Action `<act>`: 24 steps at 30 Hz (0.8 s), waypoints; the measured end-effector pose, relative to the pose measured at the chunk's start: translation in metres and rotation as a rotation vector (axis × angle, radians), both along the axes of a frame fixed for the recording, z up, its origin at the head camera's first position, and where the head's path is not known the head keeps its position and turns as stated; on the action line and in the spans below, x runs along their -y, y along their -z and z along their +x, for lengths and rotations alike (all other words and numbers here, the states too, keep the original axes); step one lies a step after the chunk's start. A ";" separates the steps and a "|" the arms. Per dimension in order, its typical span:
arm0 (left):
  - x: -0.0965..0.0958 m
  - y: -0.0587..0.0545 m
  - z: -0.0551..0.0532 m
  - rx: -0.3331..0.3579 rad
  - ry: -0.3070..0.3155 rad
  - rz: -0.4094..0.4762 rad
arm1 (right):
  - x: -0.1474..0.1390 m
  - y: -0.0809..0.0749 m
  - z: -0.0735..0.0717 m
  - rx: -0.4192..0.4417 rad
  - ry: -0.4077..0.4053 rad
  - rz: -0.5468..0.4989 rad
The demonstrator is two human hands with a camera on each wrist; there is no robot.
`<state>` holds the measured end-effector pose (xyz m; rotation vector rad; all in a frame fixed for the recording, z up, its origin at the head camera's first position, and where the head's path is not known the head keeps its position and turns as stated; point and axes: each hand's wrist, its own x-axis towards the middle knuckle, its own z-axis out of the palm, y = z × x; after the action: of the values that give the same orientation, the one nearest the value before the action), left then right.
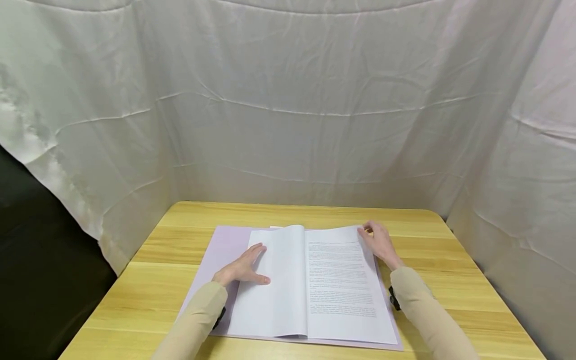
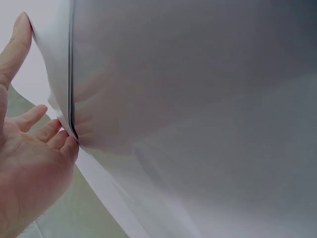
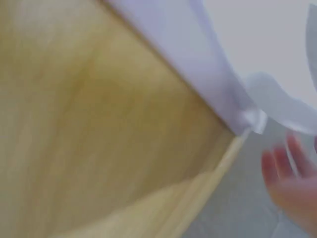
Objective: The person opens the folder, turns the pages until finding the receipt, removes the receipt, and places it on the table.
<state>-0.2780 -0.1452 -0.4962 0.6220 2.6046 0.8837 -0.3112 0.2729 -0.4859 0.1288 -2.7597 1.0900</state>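
Note:
A stack of white paper sheets lies spread like an open book on a lilac folder (image 1: 220,252). The left-hand page (image 1: 281,295) looks blank and bulges up near the fold; the right-hand page (image 1: 339,285) carries lines of small print. My left hand (image 1: 243,267) rests on the blank page with thumb and fingers spread. At the far right corner of the printed page, my right hand (image 1: 379,245) pinches the sheet between thumb and fingers. That sheet (image 3: 277,94) curls up from the folder in the right wrist view, where the hand is blurred and partly cut off.
The folder lies on a light wooden table (image 1: 432,250) with rounded far corners. Pale curtains (image 1: 315,140) hang around its back and sides. Dark material (image 1: 40,260) shows at the left. A small pale edge (image 1: 275,227) sticks out behind the pages.

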 end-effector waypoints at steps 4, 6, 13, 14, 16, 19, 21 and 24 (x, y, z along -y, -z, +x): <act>0.002 0.000 -0.002 0.008 0.023 0.031 | -0.003 -0.010 0.009 0.185 -0.153 -0.137; 0.002 -0.001 -0.003 0.011 0.038 0.041 | -0.005 -0.015 0.015 0.310 -0.209 -0.220; 0.002 -0.006 -0.004 0.008 0.058 0.065 | -0.009 -0.026 0.031 0.567 -0.362 -0.479; 0.002 -0.007 -0.004 0.007 0.057 0.062 | -0.009 -0.026 0.032 0.579 -0.403 -0.505; 0.002 -0.008 -0.004 0.006 0.056 0.059 | -0.009 -0.027 0.034 0.594 -0.487 -0.538; 0.001 -0.011 -0.003 -0.005 0.050 0.059 | -0.006 -0.028 0.037 0.603 -0.581 -0.567; 0.001 -0.013 -0.002 -0.010 0.040 0.059 | -0.003 -0.028 0.039 0.601 -0.624 -0.586; 0.000 -0.016 -0.002 -0.024 0.025 0.056 | 0.002 -0.032 0.043 0.597 -0.669 -0.621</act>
<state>-0.2804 -0.1454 -0.4802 0.6831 2.5952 0.9503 -0.2682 0.2708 -0.4542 0.7903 -2.7128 2.4450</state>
